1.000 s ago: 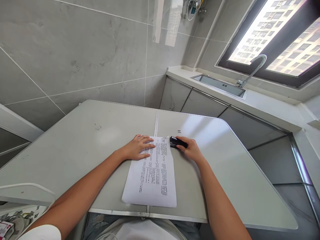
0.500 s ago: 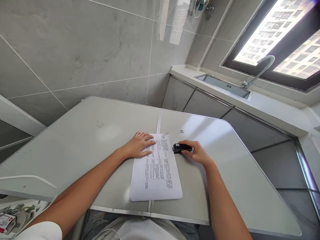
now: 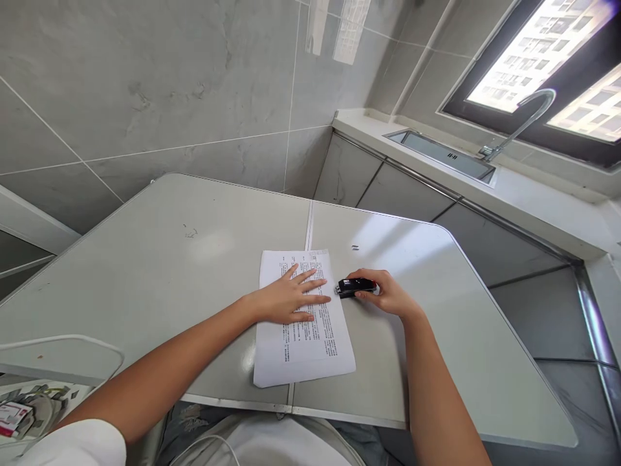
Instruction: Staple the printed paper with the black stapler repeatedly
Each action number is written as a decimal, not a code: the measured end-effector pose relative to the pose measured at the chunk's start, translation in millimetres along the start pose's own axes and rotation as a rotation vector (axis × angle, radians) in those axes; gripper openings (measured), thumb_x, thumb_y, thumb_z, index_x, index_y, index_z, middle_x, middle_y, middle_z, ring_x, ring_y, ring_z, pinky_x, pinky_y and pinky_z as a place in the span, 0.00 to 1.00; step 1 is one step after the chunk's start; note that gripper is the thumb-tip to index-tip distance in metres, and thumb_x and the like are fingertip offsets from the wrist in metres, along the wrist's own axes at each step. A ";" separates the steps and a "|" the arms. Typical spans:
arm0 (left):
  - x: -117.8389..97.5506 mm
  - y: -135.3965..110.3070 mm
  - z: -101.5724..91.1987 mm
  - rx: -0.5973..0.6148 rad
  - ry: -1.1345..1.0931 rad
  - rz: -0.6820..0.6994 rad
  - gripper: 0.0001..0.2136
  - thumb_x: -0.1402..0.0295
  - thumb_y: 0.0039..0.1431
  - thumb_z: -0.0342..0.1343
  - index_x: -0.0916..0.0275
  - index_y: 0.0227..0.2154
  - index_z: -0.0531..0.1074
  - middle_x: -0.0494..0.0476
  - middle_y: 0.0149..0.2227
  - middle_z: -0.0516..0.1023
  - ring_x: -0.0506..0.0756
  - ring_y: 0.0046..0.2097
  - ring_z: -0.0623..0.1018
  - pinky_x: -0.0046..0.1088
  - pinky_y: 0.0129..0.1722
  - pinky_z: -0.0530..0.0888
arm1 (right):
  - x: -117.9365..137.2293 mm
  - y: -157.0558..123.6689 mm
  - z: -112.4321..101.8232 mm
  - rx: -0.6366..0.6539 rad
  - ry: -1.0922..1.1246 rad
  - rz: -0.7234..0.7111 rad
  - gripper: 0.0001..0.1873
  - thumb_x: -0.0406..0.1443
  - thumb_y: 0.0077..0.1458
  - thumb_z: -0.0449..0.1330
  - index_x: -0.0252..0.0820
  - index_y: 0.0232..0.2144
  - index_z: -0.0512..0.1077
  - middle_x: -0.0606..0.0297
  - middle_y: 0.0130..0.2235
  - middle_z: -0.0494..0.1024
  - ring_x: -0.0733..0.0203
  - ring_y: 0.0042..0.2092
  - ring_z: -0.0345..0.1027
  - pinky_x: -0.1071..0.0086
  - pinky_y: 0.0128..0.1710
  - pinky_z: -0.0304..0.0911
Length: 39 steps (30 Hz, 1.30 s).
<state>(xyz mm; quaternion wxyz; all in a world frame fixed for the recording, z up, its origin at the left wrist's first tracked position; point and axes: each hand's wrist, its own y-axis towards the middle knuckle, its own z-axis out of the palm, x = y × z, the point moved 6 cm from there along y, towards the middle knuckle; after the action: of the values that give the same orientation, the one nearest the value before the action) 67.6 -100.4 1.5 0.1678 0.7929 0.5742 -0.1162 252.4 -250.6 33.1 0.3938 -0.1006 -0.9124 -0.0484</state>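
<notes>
Printed sheets of paper (image 3: 305,362) lie on the white table (image 3: 204,272), across its centre seam. My left hand (image 3: 294,298) rests flat on the paper with its fingers spread towards the right edge. Just right of that edge is a black stapler (image 3: 356,287), held in my right hand (image 3: 385,291) with thumb and fingers wrapped round its body. The stapler's front end meets the paper's right edge; whether the sheets sit between its jaws I cannot tell. Two small staple-like pieces (image 3: 355,247) lie on the table beyond the stapler.
A counter with a sink (image 3: 441,155) and a curved faucet (image 3: 524,123) runs along the right, under a window. Tiled wall (image 3: 169,84) stands behind the table. At lower left, a white cable (image 3: 72,337) crosses above a box (image 3: 14,417) and clutter.
My left hand has slid right and down over the paper, its fingers spreading wider. The stapler stays at the paper's right edge in my right hand. The camera view has shifted slightly.
</notes>
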 end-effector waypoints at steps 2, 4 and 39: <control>-3.8 1.5 3.3 0.003 -0.013 0.025 0.29 0.51 0.66 0.56 0.39 0.68 0.60 0.54 0.74 0.55 0.72 0.74 0.54 0.65 0.69 0.50 | 2.6 1.7 3.8 -0.002 -0.008 -0.010 0.15 0.42 0.60 0.61 0.48 0.48 0.78 0.61 0.43 0.83 0.54 0.40 0.74 0.65 0.37 0.68; -5.0 0.7 1.8 0.005 -0.018 0.053 0.29 0.52 0.65 0.57 0.38 0.68 0.60 0.53 0.74 0.54 0.71 0.73 0.54 0.64 0.69 0.50 | 2.2 3.8 7.5 -0.050 -0.019 -0.007 0.15 0.41 0.61 0.61 0.49 0.50 0.77 0.61 0.45 0.83 0.53 0.42 0.75 0.63 0.41 0.70; 27.0 -5.4 -15.7 -0.005 0.110 -0.141 0.26 0.56 0.69 0.52 0.45 0.68 0.61 0.58 0.74 0.52 0.71 0.69 0.60 0.61 0.65 0.57 | -6.4 28.7 36.2 -0.322 -0.084 -0.293 0.26 0.35 0.68 0.55 0.60 0.66 0.65 0.60 0.55 0.78 0.53 0.48 0.72 0.54 0.51 0.71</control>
<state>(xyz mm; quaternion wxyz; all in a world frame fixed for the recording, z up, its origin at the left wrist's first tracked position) 70.9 -69.1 5.0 0.1295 0.7551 0.6373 -0.0827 237.3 -217.5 3.9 0.3229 -0.0302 -0.9135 -0.2458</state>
